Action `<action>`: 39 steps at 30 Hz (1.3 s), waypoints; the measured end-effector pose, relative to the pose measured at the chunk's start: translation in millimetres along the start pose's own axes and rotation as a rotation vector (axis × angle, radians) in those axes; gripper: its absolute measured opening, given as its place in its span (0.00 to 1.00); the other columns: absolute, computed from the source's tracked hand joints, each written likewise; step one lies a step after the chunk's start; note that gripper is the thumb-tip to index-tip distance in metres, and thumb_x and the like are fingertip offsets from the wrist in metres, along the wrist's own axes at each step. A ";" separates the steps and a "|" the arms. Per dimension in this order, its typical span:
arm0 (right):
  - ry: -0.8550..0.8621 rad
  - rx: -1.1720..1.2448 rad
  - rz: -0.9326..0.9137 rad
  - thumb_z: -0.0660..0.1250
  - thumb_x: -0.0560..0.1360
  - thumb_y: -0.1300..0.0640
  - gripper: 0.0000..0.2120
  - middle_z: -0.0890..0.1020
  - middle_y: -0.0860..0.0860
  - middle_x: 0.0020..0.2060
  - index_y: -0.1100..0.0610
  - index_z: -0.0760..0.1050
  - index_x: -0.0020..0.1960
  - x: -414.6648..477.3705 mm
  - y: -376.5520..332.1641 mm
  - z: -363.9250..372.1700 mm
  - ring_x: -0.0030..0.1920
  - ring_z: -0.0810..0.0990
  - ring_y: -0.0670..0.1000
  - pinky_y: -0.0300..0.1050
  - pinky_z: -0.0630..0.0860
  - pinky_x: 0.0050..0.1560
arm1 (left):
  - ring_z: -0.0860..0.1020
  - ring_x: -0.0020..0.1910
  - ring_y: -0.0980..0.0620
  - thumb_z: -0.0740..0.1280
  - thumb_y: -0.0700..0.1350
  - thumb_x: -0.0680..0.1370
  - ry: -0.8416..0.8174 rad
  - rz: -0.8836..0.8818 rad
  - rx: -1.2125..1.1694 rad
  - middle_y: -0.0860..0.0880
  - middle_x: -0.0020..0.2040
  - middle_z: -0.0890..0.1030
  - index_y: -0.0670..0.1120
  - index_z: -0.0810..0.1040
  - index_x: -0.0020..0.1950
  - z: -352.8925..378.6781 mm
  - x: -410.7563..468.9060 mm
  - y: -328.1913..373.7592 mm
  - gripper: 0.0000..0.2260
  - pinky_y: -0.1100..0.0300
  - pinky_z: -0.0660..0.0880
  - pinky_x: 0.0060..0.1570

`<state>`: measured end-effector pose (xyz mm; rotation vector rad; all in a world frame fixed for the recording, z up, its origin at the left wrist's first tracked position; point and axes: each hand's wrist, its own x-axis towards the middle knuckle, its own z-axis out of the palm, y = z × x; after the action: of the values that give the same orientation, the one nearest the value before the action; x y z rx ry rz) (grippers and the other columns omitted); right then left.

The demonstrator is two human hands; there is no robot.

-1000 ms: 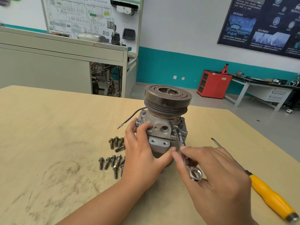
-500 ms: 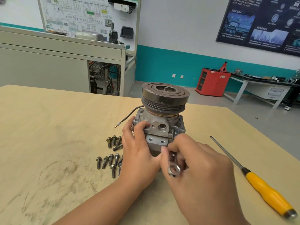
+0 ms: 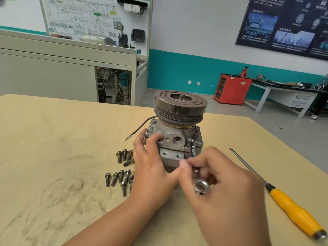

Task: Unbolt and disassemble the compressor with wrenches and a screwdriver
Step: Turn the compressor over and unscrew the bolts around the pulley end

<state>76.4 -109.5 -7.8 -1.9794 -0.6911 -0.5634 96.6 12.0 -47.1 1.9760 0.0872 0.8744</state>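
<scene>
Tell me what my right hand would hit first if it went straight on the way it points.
Your right hand, holding the wrench, would probably meet the compressor first, near the left hand; depth is unclear.

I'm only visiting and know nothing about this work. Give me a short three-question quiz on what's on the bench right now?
1. True or false: the right hand grips the yellow screwdriver.
2. What steadies the compressor? A) the left hand B) a vise C) nothing
3. Fill in: the loose bolts lie on the table to the compressor's ____.
Key: 1 false, it grips the wrench; 2 A; 3 left.
</scene>
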 end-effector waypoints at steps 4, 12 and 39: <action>0.222 0.127 0.028 0.71 0.65 0.48 0.03 0.80 0.45 0.29 0.46 0.81 0.35 -10.5 -10.3 -21.6 0.30 0.80 0.45 0.30 0.73 0.32 | 0.52 0.70 0.59 0.65 0.67 0.62 -0.003 0.066 0.079 0.56 0.69 0.53 0.65 0.55 0.57 1.3 -2.8 -9.7 0.29 0.62 0.54 0.65; 0.331 0.588 0.362 0.66 0.74 0.67 0.08 0.74 0.49 0.22 0.56 0.78 0.39 20.7 21.6 -43.6 0.23 0.70 0.45 0.33 0.69 0.25 | 0.51 0.70 0.62 0.66 0.67 0.64 -0.028 0.085 0.072 0.66 0.65 0.50 0.69 0.51 0.54 -0.7 -1.9 -9.1 0.28 0.63 0.54 0.64; -0.051 1.040 0.833 0.56 0.79 0.58 0.12 0.65 0.45 0.20 0.59 0.74 0.40 109.0 56.6 -38.0 0.19 0.64 0.42 0.31 0.62 0.19 | 0.50 0.72 0.60 0.62 0.68 0.62 -0.006 0.085 0.066 0.66 0.64 0.50 0.64 0.56 0.58 2.8 -2.4 -11.7 0.29 0.63 0.55 0.64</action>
<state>190.4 -139.8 43.3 -1.1066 -0.0671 0.3274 99.8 15.5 -58.4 2.0562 0.0287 0.9308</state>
